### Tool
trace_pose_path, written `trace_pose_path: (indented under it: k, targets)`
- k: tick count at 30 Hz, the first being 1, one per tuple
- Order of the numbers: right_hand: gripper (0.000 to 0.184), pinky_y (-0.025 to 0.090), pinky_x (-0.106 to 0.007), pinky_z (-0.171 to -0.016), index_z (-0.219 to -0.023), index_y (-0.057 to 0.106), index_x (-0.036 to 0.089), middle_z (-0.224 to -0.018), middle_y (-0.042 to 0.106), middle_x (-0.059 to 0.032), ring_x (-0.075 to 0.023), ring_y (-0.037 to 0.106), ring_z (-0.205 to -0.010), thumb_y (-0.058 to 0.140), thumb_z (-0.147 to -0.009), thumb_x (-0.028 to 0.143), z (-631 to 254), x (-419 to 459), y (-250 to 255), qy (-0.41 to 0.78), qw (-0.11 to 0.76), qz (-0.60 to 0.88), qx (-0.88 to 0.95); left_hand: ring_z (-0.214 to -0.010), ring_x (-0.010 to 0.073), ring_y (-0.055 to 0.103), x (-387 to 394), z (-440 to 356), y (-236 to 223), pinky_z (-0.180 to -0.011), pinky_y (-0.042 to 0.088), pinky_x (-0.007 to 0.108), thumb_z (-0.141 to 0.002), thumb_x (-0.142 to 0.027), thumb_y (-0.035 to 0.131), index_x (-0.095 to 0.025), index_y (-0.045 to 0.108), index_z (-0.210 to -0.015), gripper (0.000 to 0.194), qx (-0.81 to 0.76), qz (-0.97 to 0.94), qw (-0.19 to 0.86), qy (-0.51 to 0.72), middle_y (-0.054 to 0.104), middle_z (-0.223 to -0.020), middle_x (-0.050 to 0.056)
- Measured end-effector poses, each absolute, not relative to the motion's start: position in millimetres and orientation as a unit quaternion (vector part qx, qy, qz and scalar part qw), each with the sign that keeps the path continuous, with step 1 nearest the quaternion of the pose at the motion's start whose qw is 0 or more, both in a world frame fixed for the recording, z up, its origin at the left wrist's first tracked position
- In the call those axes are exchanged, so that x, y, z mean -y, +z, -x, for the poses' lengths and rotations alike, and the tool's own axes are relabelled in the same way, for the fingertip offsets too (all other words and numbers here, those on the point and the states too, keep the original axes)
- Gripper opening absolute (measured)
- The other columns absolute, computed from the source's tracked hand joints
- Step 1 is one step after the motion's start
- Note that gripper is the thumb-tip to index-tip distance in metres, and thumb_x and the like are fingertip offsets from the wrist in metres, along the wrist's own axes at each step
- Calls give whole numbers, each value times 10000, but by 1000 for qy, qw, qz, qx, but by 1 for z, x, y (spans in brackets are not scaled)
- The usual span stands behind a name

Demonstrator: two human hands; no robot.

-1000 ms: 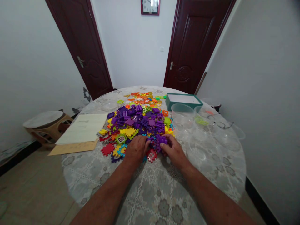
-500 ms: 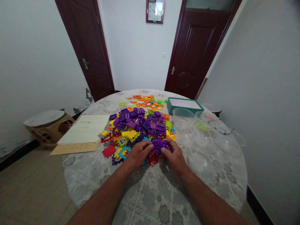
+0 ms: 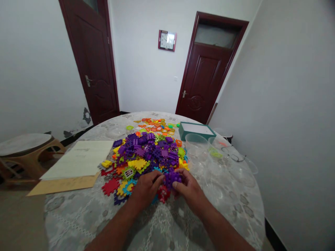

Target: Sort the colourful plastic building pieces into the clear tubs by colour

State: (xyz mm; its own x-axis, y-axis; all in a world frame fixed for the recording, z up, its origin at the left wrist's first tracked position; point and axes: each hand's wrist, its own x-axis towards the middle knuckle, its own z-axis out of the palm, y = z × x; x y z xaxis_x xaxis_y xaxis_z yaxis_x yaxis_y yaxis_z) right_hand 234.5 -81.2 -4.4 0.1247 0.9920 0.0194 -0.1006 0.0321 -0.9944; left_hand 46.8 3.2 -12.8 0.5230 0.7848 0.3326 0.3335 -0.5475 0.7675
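Observation:
Between my two hands, just above the near side of the pile, is a purple interlocking building block (image 3: 172, 178) with notched edges. My right hand (image 3: 190, 189) grips it from the right, thumb in front and fingers behind. My left hand (image 3: 147, 187) is closed at its left side, with thumb and forefinger pinched on that edge; the other fingertips are hidden. The pile of toy blocks (image 3: 146, 148) spreads behind my hands, mostly purple on top, with yellow, lime, blue and orange pieces around. Below the held block lies a red piece (image 3: 163, 194), and a red notched plate (image 3: 111, 187) is at the left.
Paper sheets (image 3: 81, 157) lie on a brown envelope (image 3: 62, 185) at the left. A green-edged box (image 3: 196, 130) stands behind clear plastic tubs (image 3: 197, 141) at the right. Smaller orange pieces (image 3: 154, 124) lie at the back. A stool (image 3: 26, 144) stands left of the round table.
My view has tilted upward and shifted, so the table appears lower. Both hands keep the purple block between them, and it has turned slightly.

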Motion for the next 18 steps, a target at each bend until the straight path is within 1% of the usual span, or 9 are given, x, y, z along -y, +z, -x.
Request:
trace_pose_path:
  k: [3,5,8,10,12,15,18]
  targets:
    - [298,528,-279,-578,-1126,642,261,-784,662,24,-167,617,-658,718,-838,251,-246,91,28,471,507,517,504,-773,196,674,-5,-45,-23,-733,485,316,-1056,-338,480,-223,681,-890,284,-345,-842,201,364,724,-836,45]
    - [287,509,-275,-588,-1125,673,265,-784,660,20,-170,607,-677,721,-844,231,-263,89,56,423,481,526,560,-788,196,687,-6,-46,-29,-740,498,310,-1052,-297,483,-225,678,-916,248,-332,-859,143,362,723,-841,46]
    - [298,502,-278,-618,-1135,709,269,-833,683,6,-172,600,-707,761,-841,257,-302,58,95,271,452,557,642,-767,192,688,-5,-47,-32,-710,502,301,-1041,-259,493,-223,668,-915,219,-315,-877,85,352,711,-816,43]
    - [347,521,-287,-643,-1172,692,264,-940,721,-16,-183,638,-751,766,-833,277,-334,19,112,172,435,592,656,-755,192,677,-5,-47,-31,-691,496,303,-1035,-242,495,-225,658,-907,208,-311,-881,60,352,702,-805,41]
    - [370,528,-280,-638,-1192,660,236,-974,732,-30,-170,654,-723,745,-834,280,-367,-29,119,118,408,638,642,-769,200,672,-5,-46,-30,-690,494,309,-1030,-233,501,-229,651,-908,192,-312,-882,47,350,696,-809,42]
    - [390,521,-253,-627,-1266,607,200,-1022,751,-59,-148,675,-706,658,-881,242,-408,-96,117,59,356,725,587,-790,212,666,-6,-45,-30,-694,495,322,-1013,-227,526,-238,644,-924,148,-314,-884,37,345,692,-827,45]
    - [376,505,-251,-644,-1242,621,157,-954,758,-74,-156,678,-714,653,-869,189,-432,-142,111,24,311,764,565,-777,213,655,-6,-45,-32,-683,488,330,-1004,-216,529,-248,638,-922,141,-318,-886,24,336,685,-821,44]
